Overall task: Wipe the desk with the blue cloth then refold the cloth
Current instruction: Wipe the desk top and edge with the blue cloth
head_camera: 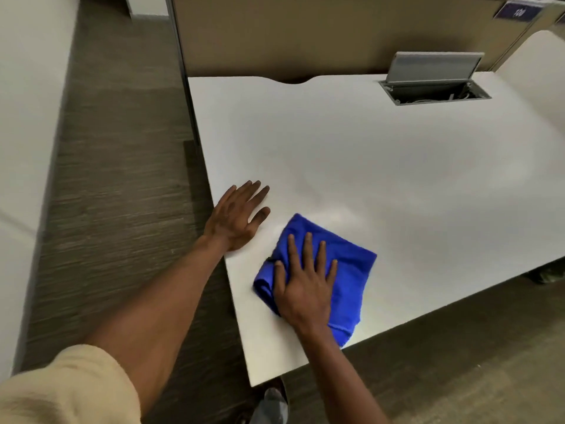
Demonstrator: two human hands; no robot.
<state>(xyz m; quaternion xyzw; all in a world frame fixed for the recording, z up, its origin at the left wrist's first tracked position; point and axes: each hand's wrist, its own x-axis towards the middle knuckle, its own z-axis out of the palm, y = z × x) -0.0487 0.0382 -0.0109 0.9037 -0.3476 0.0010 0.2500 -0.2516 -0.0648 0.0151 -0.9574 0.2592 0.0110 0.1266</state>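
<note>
The blue cloth (345, 270) lies folded on the white desk (367, 166), near the desk's front left corner. My right hand (305, 286) presses flat on the cloth with straight, spread fingers, covering its left half. My left hand (237, 215) rests palm down on the bare desk at its left edge, just left of the cloth and apart from it, fingers straight.
A grey cable box (434, 87) with its lid raised is set into the desk's far right. A brown partition panel (305, 35) runs along the back edge. Carpet floor (122, 179) lies to the left, and another white surface (27, 117) stands at the far left.
</note>
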